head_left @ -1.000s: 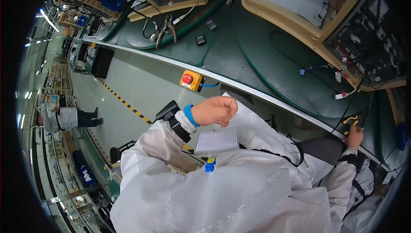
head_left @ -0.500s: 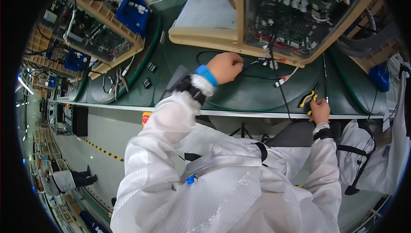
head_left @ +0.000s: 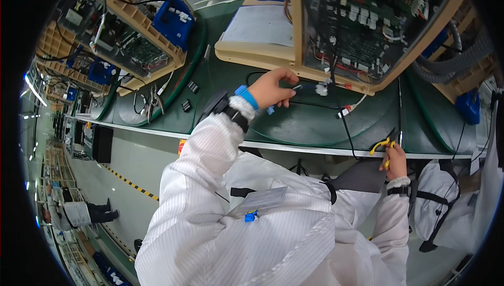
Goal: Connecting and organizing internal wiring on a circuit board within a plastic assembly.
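- The left hand (head_left: 273,90) stretches over the green table (head_left: 315,128), its back upward, the fingers bent toward the thumb; a small light-blue connector (head_left: 270,110) shows just beneath the palm, and I cannot tell whether it is held.
- The right hand (head_left: 395,162), low at the table's front edge, is closed around yellow-handled pliers (head_left: 387,144); their dark jaws point away from the person.
- Farther right, the green surface continues, and a blue bin (head_left: 467,108) sits near its end.

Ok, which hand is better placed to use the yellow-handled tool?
Right hand, probably: it holds the yellow-handled tool, while the left hand is farther off, by a blue connector.
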Tool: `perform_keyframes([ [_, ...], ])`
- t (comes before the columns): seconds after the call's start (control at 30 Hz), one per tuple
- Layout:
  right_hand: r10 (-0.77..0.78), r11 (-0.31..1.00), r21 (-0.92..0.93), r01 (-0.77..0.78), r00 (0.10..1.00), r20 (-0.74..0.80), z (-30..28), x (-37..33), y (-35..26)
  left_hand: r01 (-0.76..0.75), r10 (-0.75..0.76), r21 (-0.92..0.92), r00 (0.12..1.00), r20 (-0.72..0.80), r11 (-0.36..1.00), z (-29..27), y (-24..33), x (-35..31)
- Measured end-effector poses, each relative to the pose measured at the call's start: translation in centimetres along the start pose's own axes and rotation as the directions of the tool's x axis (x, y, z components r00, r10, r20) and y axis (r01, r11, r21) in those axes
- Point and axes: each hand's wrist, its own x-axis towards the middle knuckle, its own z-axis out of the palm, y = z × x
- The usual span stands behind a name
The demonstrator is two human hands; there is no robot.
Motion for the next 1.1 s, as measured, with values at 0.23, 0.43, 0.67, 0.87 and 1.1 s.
perform_keyframes([
  [0.23, -0.119, 0.906, 0.422, -0.009, 0.954, 0.276, 0.1, -8.7, 1.4, -0.108, -0.053, -0.834, 0.985, -0.162, 0.542, -3.6, -0.3, -11.8],
  [0.43, 0.248, 0.956, -0.017, -0.294, 0.775, 0.582, 5.7, -13.9, 3.1, -0.397, 0.02, -0.864, 0.911, -0.412, 0.309, -3.5, -0.3, -16.1],
  [0.67, 0.27, 0.858, 0.248, -0.451, 0.804, 0.53, 12.0, -15.4, 3.1, -0.417, 0.079, -0.744, 0.892, -0.445, 0.521, -4.7, 0.5, -18.5],
  [0.87, 0.249, 0.964, -0.037, -0.263, 0.845, 0.473, 15.0, -17.9, 0.8, -0.467, 0.155, -0.505, 0.826, -0.541, 0.726, -4.3, 0.7, -18.1],
  [1.1, 0.126, 0.98, -0.199, -0.021, 0.837, 0.532, 17.2, -18.1, -4.2, -0.4, 0.152, -0.703, 0.909, -0.389, 0.589, -2.7, 2.9, -17.9],
])
